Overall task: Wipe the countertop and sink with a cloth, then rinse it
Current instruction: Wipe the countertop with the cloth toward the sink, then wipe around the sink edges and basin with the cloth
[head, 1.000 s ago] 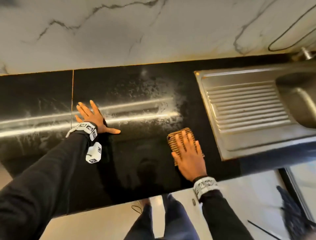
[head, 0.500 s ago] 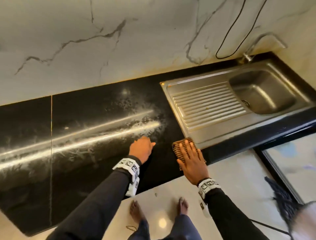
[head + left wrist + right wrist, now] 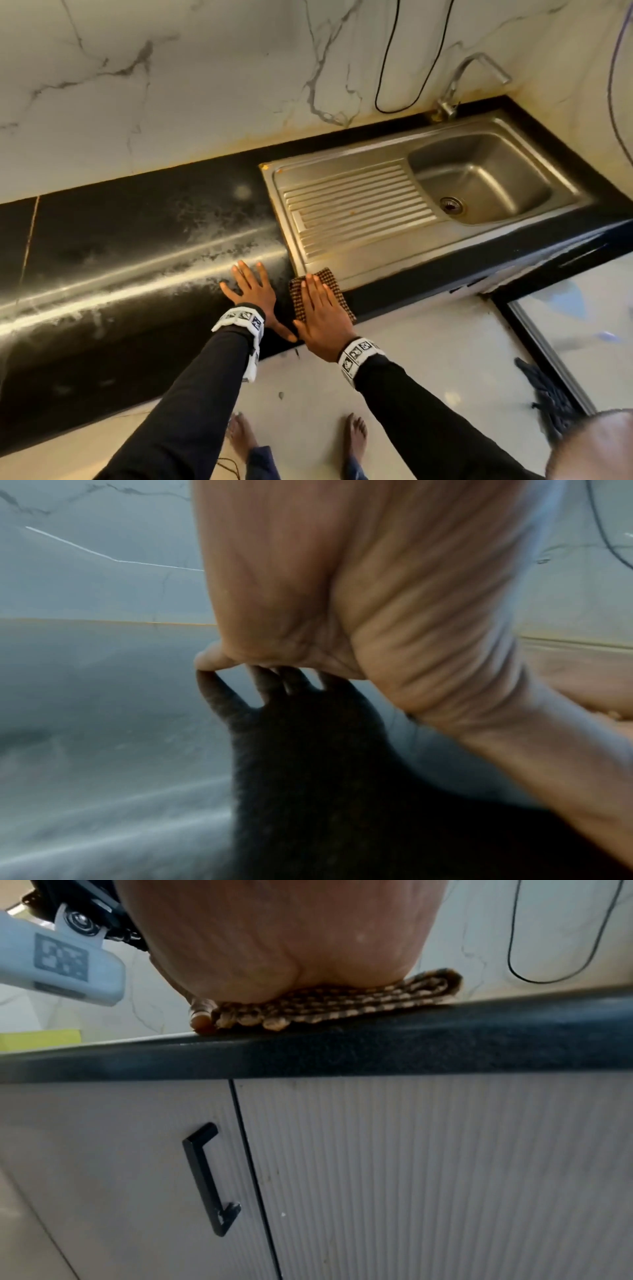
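Note:
A folded brown checked cloth [image 3: 330,284] [image 3: 346,1004] lies on the black countertop [image 3: 120,240] near its front edge, its far corner over the steel sink unit's [image 3: 342,164] front left corner. My right hand [image 3: 320,315] presses flat on the cloth with straight fingers. My left hand [image 3: 251,284] rests flat on the counter just left of it, fingers spread; in the left wrist view the left hand's [image 3: 342,588] fingertips touch the glossy top. White smears streak the counter left of the sink. The basin [image 3: 479,178] holds nothing.
A tap [image 3: 455,82] stands at the back wall behind the basin, with a black cable [image 3: 394,102] hanging beside it. White cabinet doors with a black handle [image 3: 205,1177] sit below the counter. My bare feet stand on the pale floor; a dark mop head [image 3: 548,397] lies at right.
My left hand slid right along the counter and now lies flat with fingers spread beside the right hand. The right hand moved the cloth rightward to the sink's corner.

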A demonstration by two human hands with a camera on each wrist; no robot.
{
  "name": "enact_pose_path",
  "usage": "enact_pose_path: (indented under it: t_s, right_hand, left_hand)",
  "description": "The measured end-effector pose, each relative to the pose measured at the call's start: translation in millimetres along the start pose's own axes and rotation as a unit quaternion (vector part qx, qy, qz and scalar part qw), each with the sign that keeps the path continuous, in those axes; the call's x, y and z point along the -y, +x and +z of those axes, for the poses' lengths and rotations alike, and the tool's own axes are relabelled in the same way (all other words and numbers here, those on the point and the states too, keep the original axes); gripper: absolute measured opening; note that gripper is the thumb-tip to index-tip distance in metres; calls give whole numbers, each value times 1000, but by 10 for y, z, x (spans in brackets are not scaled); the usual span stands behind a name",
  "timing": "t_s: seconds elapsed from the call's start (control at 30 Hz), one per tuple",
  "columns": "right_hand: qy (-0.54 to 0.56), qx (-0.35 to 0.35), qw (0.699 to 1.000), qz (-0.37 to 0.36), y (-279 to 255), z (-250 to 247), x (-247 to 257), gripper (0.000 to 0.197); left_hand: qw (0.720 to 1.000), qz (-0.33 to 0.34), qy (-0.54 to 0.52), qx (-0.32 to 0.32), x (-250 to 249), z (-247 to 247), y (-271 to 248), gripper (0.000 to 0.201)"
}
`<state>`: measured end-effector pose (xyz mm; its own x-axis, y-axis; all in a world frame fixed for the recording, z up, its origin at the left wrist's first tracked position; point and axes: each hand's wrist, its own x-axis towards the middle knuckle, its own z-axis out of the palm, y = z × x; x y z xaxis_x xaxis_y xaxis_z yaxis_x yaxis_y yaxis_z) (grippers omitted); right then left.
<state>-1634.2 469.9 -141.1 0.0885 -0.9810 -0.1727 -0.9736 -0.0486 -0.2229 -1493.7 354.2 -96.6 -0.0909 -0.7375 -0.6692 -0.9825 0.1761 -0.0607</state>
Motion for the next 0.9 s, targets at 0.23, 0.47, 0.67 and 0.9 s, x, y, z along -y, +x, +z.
enact_pose_path:
  t_s: [0.23,0.47,0.67,0.9]
  right_hand:
    - [11,-82,995,63,-468,-161,-1138,71]
    - [11,-74,983,169,-410,-249,-1174,70]
    - [27,-55,998,20,-335,-50,-299,66]
    - [-2,-108,985,134,-460,-242,-1434,66]
  left_hand:
    - [997,-60,-36,26,-291,-24,-7,199]
    - [995,-89,-43,30,-339,-19,58,201]
    - [993,-106,-31,32,-378,-13,69,202]
    - [995,-93,-25,39,-367,-35,109,203]
